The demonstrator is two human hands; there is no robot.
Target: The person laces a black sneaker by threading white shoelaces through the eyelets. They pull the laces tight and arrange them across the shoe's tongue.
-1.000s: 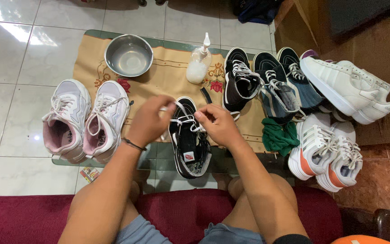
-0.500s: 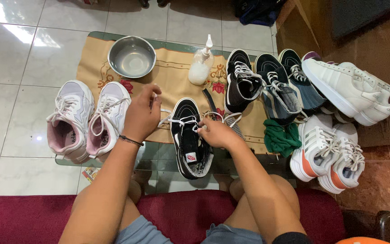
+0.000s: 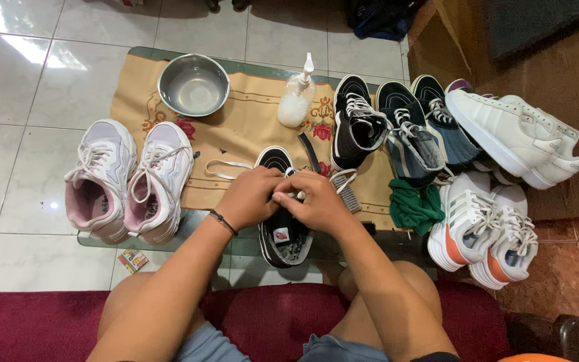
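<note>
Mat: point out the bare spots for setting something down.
The mat is bare between the steel bowl and the spray bottle, and below the bowl beside the pink-lined sneakers. The white tiles left are free. Crowded on the right: dark sneakers, green cloth, white sneakers.

Both my hands meet over the black sneaker (image 3: 283, 231), my left hand (image 3: 252, 196) and right hand (image 3: 315, 201) pinching its white lace (image 3: 226, 168). It lies on a tan mat (image 3: 249, 127). Pink-lined white shoes (image 3: 129, 181) sit left, a steel bowl (image 3: 194, 85) beyond.
</note>
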